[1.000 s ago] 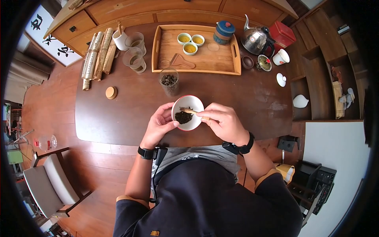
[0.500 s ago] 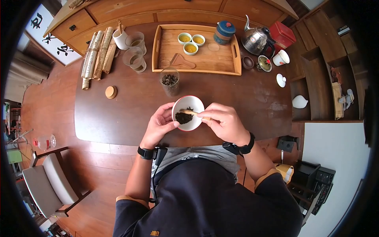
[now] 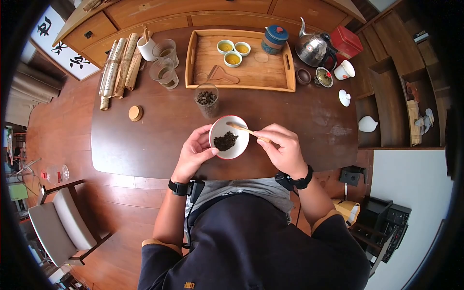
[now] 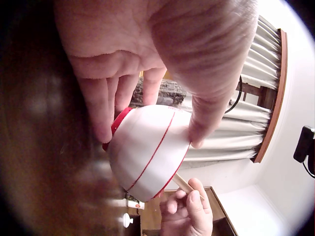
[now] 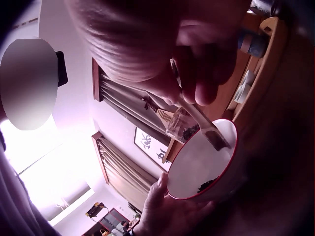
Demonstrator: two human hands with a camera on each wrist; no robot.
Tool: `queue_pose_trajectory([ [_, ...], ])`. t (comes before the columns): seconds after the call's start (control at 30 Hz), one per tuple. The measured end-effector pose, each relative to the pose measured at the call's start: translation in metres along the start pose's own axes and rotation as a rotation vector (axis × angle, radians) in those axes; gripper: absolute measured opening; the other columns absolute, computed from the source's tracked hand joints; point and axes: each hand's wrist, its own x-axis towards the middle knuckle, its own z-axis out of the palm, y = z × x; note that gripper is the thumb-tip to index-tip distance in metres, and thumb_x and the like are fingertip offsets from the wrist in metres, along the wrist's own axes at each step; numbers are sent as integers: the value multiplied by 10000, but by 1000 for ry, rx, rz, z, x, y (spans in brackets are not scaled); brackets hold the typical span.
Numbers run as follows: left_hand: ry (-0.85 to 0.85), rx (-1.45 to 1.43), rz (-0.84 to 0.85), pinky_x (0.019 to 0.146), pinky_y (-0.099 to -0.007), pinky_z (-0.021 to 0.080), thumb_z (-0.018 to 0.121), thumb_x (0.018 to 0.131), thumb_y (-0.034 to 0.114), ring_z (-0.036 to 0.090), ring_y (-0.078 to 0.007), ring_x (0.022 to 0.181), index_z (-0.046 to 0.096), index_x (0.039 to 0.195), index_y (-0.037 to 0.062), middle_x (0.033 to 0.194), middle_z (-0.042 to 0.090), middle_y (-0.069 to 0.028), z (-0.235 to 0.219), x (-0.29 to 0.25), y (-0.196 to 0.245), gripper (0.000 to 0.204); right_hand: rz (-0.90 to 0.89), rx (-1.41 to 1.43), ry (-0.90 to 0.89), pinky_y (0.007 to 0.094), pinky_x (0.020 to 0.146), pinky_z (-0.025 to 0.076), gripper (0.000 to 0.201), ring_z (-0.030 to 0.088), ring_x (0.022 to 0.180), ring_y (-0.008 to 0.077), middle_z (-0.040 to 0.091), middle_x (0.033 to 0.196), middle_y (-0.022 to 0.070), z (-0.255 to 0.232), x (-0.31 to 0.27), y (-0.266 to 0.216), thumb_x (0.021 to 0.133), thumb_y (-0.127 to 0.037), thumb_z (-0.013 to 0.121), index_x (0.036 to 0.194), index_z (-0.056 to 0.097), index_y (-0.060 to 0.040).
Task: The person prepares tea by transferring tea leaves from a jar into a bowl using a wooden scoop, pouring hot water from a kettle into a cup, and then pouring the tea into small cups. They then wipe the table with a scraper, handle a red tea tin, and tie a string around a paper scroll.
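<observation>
My left hand [image 3: 194, 153] grips a white bowl [image 4: 147, 147] with a red rim, tilted over the table's near side; in the left wrist view the thumb lies at the rim and fingers reach round the red foot. Dark tea leaves [image 3: 225, 141] lie in a heap inside. With thumb and fingers, my right hand [image 3: 282, 147] pinches a slim wooden tea scoop [image 5: 204, 123]. Its tip is inside the bowl, near the far wall and apart from the heap. Just beyond the bowl stands an uncapped glass jar [image 3: 209, 105] of tea leaves.
Behind the jar sits a wooden tray [image 3: 191, 72] with three tea-filled cups [image 3: 232, 60] and a blue canister [image 3: 274, 41]. A kettle [image 3: 311, 50] and a gaiwan [image 3: 324, 77] stand right. Left are glass pitchers [image 3: 165, 75], bamboo scrolls [image 3: 116, 67] and a round lid [image 3: 136, 113].
The scoop has lifted off the leaves toward the bowl's far wall. My right hand has shifted slightly right, while my left hand and the bowl have barely moved.
</observation>
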Motion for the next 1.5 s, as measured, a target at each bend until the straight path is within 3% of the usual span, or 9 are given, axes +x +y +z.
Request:
queue_pose_trajectory([
  [0.1, 10, -3, 2, 1088, -363, 522, 758, 914, -11, 628, -214, 1277, 440, 1508, 6, 1411, 630, -146, 2, 1, 2, 674, -11, -57, 44, 346, 639, 532, 257, 689, 735, 240, 726, 912, 99, 0, -10, 1, 839, 33, 781, 1090, 768, -24],
  [0.2, 33, 0, 2, 1093, -361, 520, 752, 917, -15, 630, -213, 1272, 442, 1505, 3, 1406, 633, -147, 6, 1, 2, 665, -181, -222, 100, 354, 659, 544, 270, 688, 733, 256, 732, 919, 99, 1, -18, 11, 825, 33, 790, 1087, 772, -31],
  [0.43, 112, 13, 17, 1076, -350, 532, 749, 922, -20, 653, -200, 1225, 449, 1494, -14, 1364, 657, -161, 24, 3, 17, 646, -157, -208, 110, 359, 647, 545, 312, 685, 721, 260, 739, 863, 110, 4, -32, 24, 810, 48, 796, 1111, 776, -32],
  [0.63, 191, 124, 12, 1079, -363, 514, 773, 907, 2, 642, -212, 1237, 472, 1473, -24, 1355, 662, -159, 43, 1, 34, 642, 42, 4, 120, 295, 590, 509, 231, 660, 650, 190, 720, 807, 122, 9, -36, 30, 874, 44, 770, 1103, 773, 16],
  [0.83, 251, 209, 10, 1033, -348, 544, 774, 912, 7, 664, -211, 1192, 472, 1469, -31, 1312, 682, -175, 49, -2, 34, 635, 162, 81, 10, 269, 582, 497, 200, 651, 654, 124, 721, 798, 102, 6, -40, 28, 907, 17, 753, 1105, 778, 28],
  [0.93, 276, 201, 2, 1014, -338, 553, 767, 922, 9, 669, -203, 1179, 478, 1461, -33, 1301, 689, -173, 49, -1, 29, 614, 300, 256, 19, 255, 582, 499, 196, 637, 655, 96, 731, 802, 63, 13, -45, 33, 925, 6, 736, 1114, 781, 34],
  [1.03, 300, 195, -14, 1011, -334, 553, 759, 930, 10, 670, -199, 1174, 483, 1455, -35, 1290, 697, -171, 48, 0, 26, 595, 573, 453, -5, 235, 599, 504, 192, 636, 677, 77, 738, 827, 35, 15, -45, 34, 939, -2, 720, 1115, 785, 40],
  [1.23, 308, 155, -14, 1015, -335, 550, 744, 945, 24, 669, -193, 1179, 484, 1455, -34, 1282, 705, -171, 44, -2, 23, 576, 775, 790, 2, 217, 609, 477, 177, 612, 682, 78, 712, 835, 40, 18, -38, 41, 982, -59, 687, 1096, 771, 47],
  [1.5, 224, 15, -41, 1036, -350, 545, 701, 979, 68, 670, -197, 1198, 472, 1477, -2, 1327, 691, -145, 29, -4, 16, 553, 814, 992, 56, 239, 641, 484, 186, 605, 716, 98, 683, 835, 51, 20, -30, 43, 1028, -72, 631, 1118, 734, 54],
])
